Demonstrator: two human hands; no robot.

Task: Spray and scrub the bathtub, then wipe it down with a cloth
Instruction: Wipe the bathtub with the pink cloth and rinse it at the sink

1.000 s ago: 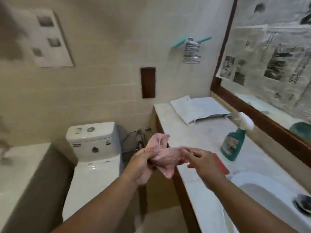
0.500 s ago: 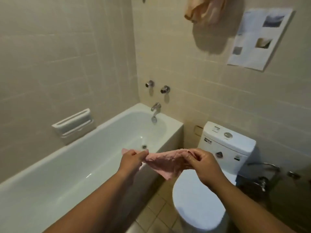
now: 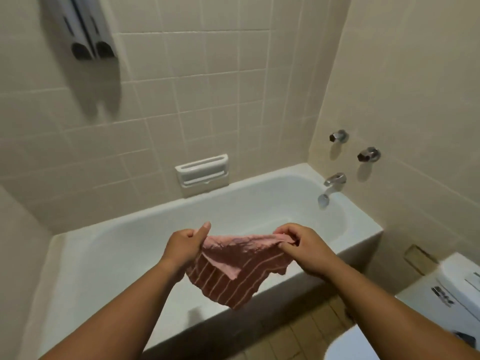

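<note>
The thumb (image 3: pixel 204 230) of the left hand (image 3: pixel 183 249) is pressed against the upper edge of a pink cloth (image 3: pixel 233 274), with the other fingers of that hand curled beneath it in a grasp. The opposite end of the same edge is pinched between the thumb and bent fingertips (image 3: pixel 285 246) of the right hand (image 3: pixel 305 252). The cloth is pulled fairly taut between the two hands. Its lower part, marked with thin pale stripes, hangs down in loose folds to a ragged point. Both bare forearms are stretched forward from the bottom of the view.

The cloth is held in the air in front of the near rim of a white bathtub (image 3: pixel 117 245), which runs across the view from lower left to upper right. A chrome spout (image 3: pixel 333 184) is mounted at the right end of the tub, with two chrome tap handles (image 3: pixel 339 136) set on the wall above it. A white recessed soap holder (image 3: pixel 202 171) is set into the beige tiled wall just above the far rim. Two wall dispensers (image 3: pixel 85 35) are fixed high at upper left. Part of a white toilet cistern (image 3: pixel 459 287) is seen at the lower right edge.
</note>
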